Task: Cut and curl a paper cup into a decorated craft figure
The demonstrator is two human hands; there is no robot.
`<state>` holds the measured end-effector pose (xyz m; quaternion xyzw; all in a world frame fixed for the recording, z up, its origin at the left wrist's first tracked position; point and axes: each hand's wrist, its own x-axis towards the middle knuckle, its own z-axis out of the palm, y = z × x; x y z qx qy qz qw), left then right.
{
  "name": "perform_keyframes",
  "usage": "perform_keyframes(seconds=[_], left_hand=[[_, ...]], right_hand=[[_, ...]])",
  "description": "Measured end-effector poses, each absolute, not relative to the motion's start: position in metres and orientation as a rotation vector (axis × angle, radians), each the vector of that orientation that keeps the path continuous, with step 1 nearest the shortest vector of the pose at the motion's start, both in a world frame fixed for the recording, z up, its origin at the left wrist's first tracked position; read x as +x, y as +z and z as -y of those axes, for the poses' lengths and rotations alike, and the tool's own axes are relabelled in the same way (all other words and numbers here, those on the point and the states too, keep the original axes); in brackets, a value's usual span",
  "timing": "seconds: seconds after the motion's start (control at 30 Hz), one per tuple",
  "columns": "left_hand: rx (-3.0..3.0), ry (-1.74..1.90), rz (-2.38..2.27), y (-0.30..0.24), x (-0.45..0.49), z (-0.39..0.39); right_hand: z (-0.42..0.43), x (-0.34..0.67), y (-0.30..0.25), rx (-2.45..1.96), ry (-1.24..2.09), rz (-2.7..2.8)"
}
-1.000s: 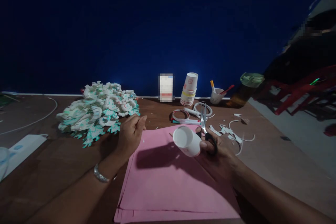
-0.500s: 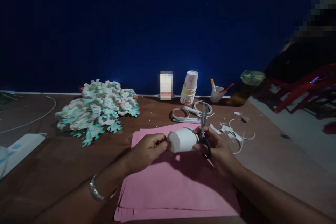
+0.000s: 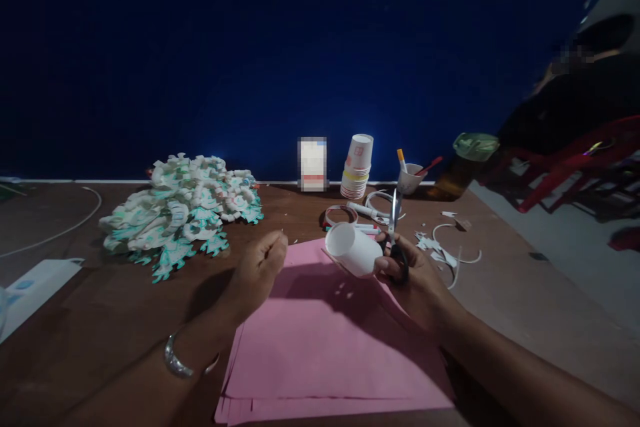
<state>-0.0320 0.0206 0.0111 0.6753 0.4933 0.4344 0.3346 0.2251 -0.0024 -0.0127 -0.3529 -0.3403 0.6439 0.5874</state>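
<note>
My right hand [image 3: 413, 280] grips a pair of black-handled scissors [image 3: 395, 240] with the blades pointing up, and also holds a white paper cup [image 3: 353, 250] on its side, mouth toward me. My left hand [image 3: 257, 270] hovers to the cup's left above the pink paper, its fingers pinched together; whatever is between them is too small to name. A metal bracelet [image 3: 175, 361] is on that wrist. Both hands are over a stack of pink paper sheets [image 3: 325, 353] on the brown table.
A heap of cut white-and-teal paper pieces [image 3: 180, 210] lies at the left. A stack of paper cups [image 3: 357, 167], a cup with pens [image 3: 410, 179], tape rolls [image 3: 341, 215] and paper scraps [image 3: 443, 250] lie behind. Red chairs [image 3: 565, 167] stand at the right.
My left hand went to the cup's rim half a second ago, then drew back to the left with fingers pinched. The cup tilted from sideways to mouth-toward-me in my right hand.
</note>
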Motion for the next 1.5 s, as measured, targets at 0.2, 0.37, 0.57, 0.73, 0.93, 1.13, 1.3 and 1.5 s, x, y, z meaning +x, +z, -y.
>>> perform_keyframes(seconds=[0.2, 0.37, 0.57, 0.73, 0.93, 1.13, 1.3, 1.5], left_hand=[[1.772, 1.470, -1.285, -0.004, -0.044, -0.047], [1.707, 1.124, -1.203, 0.006, -0.026, -0.024], [1.887, 0.846, -1.176, 0.013, -0.010, -0.006], [2.337, 0.935, -1.266, 0.009, -0.012, -0.004], [2.154, 1.164, -1.393, 0.008, -0.019, -0.012], [2.314, 1.018, -1.516, 0.003, -0.043, -0.037], [2.630, 0.401, -1.439, 0.001, -0.048, -0.040], [2.772, 0.283, -1.459, -0.008, -0.055, -0.050]], right_hand=[[0.000, 0.226, -0.022, -0.806, 1.550, 0.729], [0.005, 0.223, -0.018, -0.818, 1.584, 0.784], [0.010, 0.221, -0.021, -0.817, 1.610, 0.899], [0.011, 0.218, -0.020, -0.787, 1.625, 0.898], [0.006, 0.221, -0.013, -0.790, 1.635, 0.777], [-0.005, 0.231, -0.022, -0.806, 1.546, 0.765], [-0.004, 0.229, -0.023, -0.803, 1.585, 0.761], [-0.003, 0.227, -0.021, -0.870, 1.604, 0.766]])
